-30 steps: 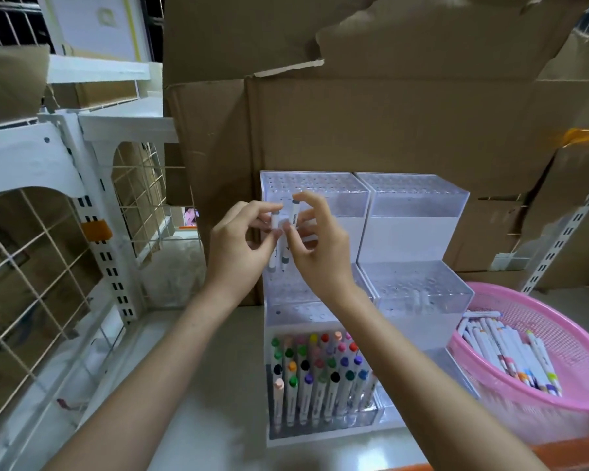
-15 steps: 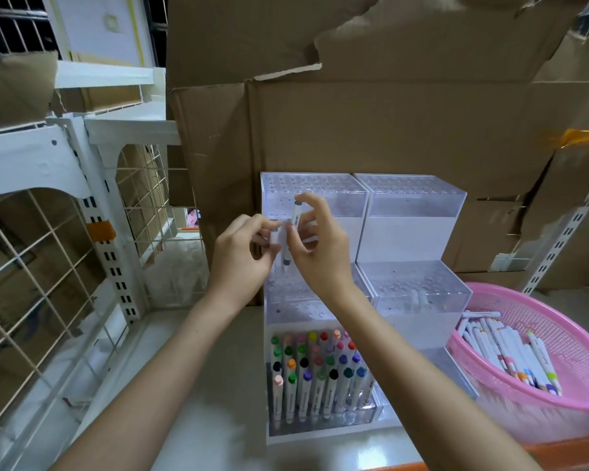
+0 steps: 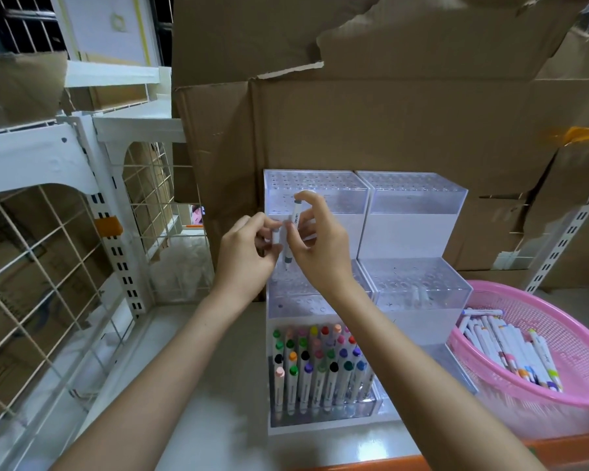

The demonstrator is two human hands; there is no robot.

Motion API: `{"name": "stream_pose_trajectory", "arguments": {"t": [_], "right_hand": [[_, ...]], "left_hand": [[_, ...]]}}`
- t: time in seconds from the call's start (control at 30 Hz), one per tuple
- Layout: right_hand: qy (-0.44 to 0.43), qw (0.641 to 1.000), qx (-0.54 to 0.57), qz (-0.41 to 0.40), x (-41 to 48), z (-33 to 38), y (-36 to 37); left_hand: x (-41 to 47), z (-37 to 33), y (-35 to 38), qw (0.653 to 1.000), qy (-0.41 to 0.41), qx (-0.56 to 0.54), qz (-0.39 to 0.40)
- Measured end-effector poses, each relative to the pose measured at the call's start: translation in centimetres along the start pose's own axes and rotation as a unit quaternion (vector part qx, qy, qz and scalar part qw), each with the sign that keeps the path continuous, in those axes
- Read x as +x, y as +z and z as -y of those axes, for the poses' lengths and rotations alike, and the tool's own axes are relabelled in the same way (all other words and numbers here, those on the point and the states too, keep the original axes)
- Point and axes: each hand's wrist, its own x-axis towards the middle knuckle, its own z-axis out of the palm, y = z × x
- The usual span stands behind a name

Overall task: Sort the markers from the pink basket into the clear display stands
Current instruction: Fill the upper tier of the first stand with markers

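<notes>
Surface (image 3: 218, 423) nearest; front tier of the left stand (image 3: 334, 195), below both hands, was packed with capped markers (image 3: 317, 365), caps up; pink basket (image 3: 565, 396) sat low and right of the right hand, loose markers (image 3: 504, 345) piled inside; left hand (image 3: 244, 260) pinched a white marker (image 3: 276, 236) between thumb and fingers; right hand (image 3: 320, 249) touched it, pinching a grey-capped marker (image 3: 292, 229) near upright, lower tip over the left stand's middle tier; right stand (image 3: 419, 212) just beyond the right hand, a couple of markers in its middle tier; cardboard boxes (image 3: 388, 124) behind both stands; wire rack (image 3: 48, 253) left of the left hand.
</notes>
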Motion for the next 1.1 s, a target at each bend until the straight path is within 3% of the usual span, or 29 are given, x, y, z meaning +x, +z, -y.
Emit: {"name": "stream_pose_trajectory", "arguments": {"t": [0.43, 0.73, 1.1], "right_hand": [[0.006, 1.000, 0.002, 0.005, 0.1, 0.2, 0.0], [0.014, 0.999, -0.023, 0.046, -0.5, 1.0, -0.5], [0.016, 0.988, -0.075, 0.132, -1.2, 0.7, -1.3]], "left_hand": [[-0.3, -0.4, -0.8, 0.995, 0.041, 0.079, 0.053], [-0.4, -0.5, -1.8, 0.975, 0.098, 0.191, 0.063], [-1.5, -0.3, -2.7, 0.955, 0.094, 0.253, 0.124]]}}
